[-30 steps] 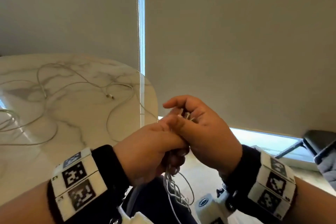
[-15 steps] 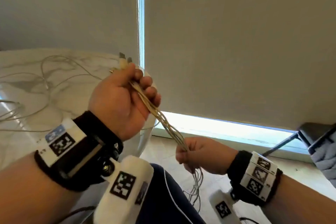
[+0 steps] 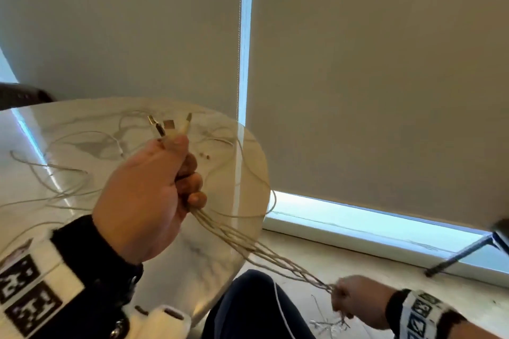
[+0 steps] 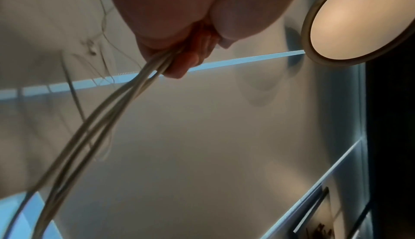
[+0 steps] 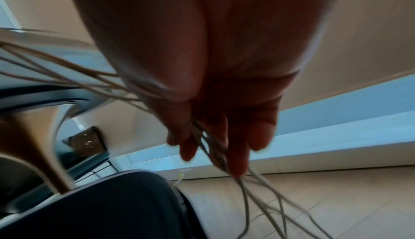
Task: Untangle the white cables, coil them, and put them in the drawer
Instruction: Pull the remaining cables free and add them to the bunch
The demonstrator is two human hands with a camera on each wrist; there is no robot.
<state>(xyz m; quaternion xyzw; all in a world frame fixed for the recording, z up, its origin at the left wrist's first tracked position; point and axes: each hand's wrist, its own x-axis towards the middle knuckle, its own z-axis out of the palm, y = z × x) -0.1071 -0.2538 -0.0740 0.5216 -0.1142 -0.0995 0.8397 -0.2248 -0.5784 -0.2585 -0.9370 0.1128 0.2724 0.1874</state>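
My left hand (image 3: 154, 195) is raised above the table and grips a bundle of white cables (image 3: 248, 245) near their plug ends (image 3: 169, 126), which stick up past the thumb. The bundle runs taut, down and to the right, to my right hand (image 3: 355, 300), low beside my knee, whose fingers close round the strands. In the left wrist view the cables (image 4: 107, 111) leave the fist (image 4: 179, 44) as several parallel strands. In the right wrist view the strands (image 5: 215, 150) pass between the fingers (image 5: 238, 145) and trail loose toward the floor. No drawer is in view.
More white cables (image 3: 63, 173) lie sprawled over the round marble table (image 3: 214, 228) at left. Closed roller blinds fill the wall behind. My dark-trousered leg (image 3: 248, 308) sits below the table edge. A dark chair leg (image 3: 454, 259) stands on the tiled floor at right.
My hands, joined a second ago, have drawn apart: the left rose over the table with the plug ends while the right slid down along the bundle toward the floor, stretching it straight.
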